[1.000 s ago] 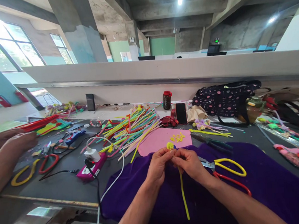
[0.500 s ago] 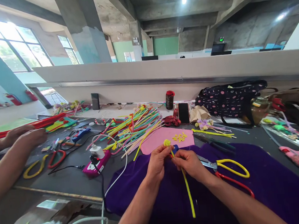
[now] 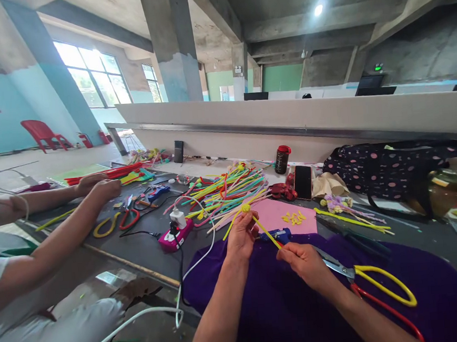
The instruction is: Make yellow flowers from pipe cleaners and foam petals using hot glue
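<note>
My left hand (image 3: 241,236) is closed, pinching a yellow pipe cleaner (image 3: 266,232) close to its bunched, curled yellow head (image 3: 246,207). The pipe cleaner's straight length slants down to my right hand (image 3: 307,265), whose fingers are shut on it. Just behind the strand lies a blue glue gun (image 3: 280,235), partly hidden. Short yellow pieces (image 3: 293,217) sit on a pink sheet (image 3: 269,210) beyond my hands. Large scissors (image 3: 384,281) with one yellow and one red handle rest on the purple cloth (image 3: 270,304), beside my right forearm.
A pile of colourful pipe cleaners (image 3: 230,186) lies behind the pink sheet. To the left stands a magenta power strip (image 3: 176,235) with trailing cables. A co-worker's hands (image 3: 105,188) are at the far left. A bottle (image 3: 282,160), phone (image 3: 302,182) and patterned bag (image 3: 387,171) line the back.
My right hand has moved away from my left, along the pipe cleaner. The strand hung down before and now stretches between both hands. The view has turned left.
</note>
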`<state>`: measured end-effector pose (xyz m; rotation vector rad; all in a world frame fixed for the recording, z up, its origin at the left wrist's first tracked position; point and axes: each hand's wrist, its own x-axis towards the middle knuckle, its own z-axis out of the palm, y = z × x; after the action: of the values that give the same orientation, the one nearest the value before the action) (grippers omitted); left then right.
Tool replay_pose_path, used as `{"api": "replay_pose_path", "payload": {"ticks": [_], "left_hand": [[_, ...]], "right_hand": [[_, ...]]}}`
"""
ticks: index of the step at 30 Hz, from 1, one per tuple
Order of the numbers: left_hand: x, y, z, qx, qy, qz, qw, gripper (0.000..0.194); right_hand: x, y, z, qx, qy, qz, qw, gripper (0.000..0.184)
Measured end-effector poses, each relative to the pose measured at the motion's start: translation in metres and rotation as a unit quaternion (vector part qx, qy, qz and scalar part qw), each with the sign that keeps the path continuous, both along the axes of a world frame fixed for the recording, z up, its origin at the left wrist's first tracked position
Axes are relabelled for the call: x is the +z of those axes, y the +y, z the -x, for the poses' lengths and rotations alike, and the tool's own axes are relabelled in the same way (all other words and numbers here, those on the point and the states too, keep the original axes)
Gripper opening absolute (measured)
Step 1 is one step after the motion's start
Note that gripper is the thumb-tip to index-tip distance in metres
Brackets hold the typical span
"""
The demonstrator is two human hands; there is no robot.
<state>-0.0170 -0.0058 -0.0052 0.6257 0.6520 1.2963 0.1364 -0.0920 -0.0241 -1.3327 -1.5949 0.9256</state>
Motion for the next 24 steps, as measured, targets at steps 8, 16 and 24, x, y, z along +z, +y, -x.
{"api": "replay_pose_path", "payload": {"ticks": [8,16,24], "left_hand": [[0.01,-0.027,-0.01,0.048,0.07,-0.115,0.99,0.011],[0.025,-0.061,-0.023,0.016,0.169,-0.275,0.946,0.005],[0.035,-0.069,-0.032,0.014,0.222,-0.274,0.935,0.025]], "right_hand": [[0.027,0.0,-0.023,-0.027,-0.154,-0.161,0.975,0.034],[0.038,-0.006,-0.007,0.032,0.049,-0.185,0.981,0.018],[0.04,-0.008,-0.017,-0.004,0.137,-0.154,0.979,0.019]]}}
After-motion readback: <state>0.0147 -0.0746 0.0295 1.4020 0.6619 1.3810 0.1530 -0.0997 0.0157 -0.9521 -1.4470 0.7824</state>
